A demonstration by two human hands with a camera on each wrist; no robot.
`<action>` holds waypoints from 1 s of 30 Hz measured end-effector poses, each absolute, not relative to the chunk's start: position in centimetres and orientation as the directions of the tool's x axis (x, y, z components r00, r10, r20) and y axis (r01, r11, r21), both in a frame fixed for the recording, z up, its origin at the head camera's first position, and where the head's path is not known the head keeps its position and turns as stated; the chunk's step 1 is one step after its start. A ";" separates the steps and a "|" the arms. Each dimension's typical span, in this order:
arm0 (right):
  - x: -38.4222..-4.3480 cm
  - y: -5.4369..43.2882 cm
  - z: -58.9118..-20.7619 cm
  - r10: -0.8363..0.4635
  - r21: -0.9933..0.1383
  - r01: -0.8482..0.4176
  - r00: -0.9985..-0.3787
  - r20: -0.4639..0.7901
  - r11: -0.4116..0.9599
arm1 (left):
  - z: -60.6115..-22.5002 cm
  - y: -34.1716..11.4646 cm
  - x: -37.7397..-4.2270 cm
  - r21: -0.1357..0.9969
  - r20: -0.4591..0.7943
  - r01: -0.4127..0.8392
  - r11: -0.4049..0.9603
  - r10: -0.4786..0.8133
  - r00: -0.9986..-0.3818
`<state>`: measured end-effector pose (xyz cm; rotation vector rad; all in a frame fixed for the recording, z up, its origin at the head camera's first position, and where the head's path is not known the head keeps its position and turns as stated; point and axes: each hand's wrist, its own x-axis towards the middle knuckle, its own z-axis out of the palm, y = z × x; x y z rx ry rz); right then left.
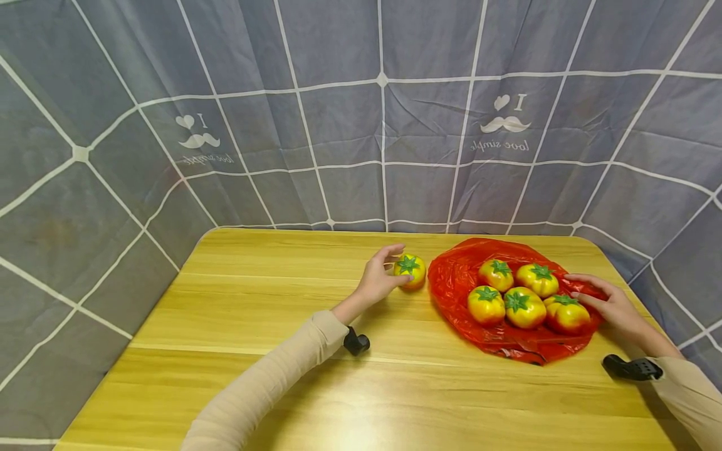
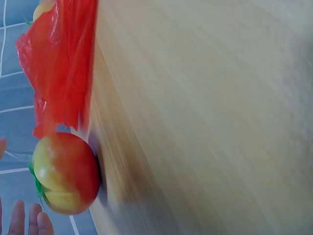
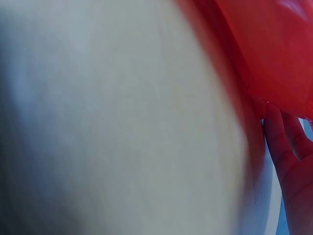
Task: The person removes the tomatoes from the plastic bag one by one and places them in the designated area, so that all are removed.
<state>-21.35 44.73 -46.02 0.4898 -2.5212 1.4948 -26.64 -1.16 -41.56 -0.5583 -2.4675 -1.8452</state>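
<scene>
**Left hand around lone tomato, right hand at bag edge**

Landmark: the red bag (image 1: 451,269), spread on the table (image 1: 338,401).

Lone tomato (image 1: 415,272): on the table just left of the bag, green leaf top up. Left hand (image 1: 379,277) is around it, thumb and fingers apart. Left wrist view shows a gap between the fingertips and the tomato; thumb overlaps it in the head view, can't tell if that's contact.

Five tomatoes (image 1: 525,315): grouped within the bag's outline, two toward its back, three toward its front.

Right hand (image 1: 612,308): at the bag's right edge, fingers extended and slightly apart, not clamped on anything. Right wrist view has fingertips against the red plastic.

Rest: gray checked curtain (image 1: 338,131) behind the bag. Black wristbands (image 1: 632,368) on both arms, beige sleeves (image 1: 271,382).
</scene>
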 end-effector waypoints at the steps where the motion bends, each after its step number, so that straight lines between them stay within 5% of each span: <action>1: -21.3 44.7 -46.0 -0.189 -0.819 -0.359 -0.933 0.306 0.448 | -41.5 -1.1 -26.6 0.928 0.219 0.287 0.237 0.276 -0.936; 30: -21.0 44.6 -45.6 -0.189 -0.841 -0.345 -0.938 0.292 0.416 | -40.2 4.0 -24.5 0.936 0.260 0.328 0.129 0.376 -0.889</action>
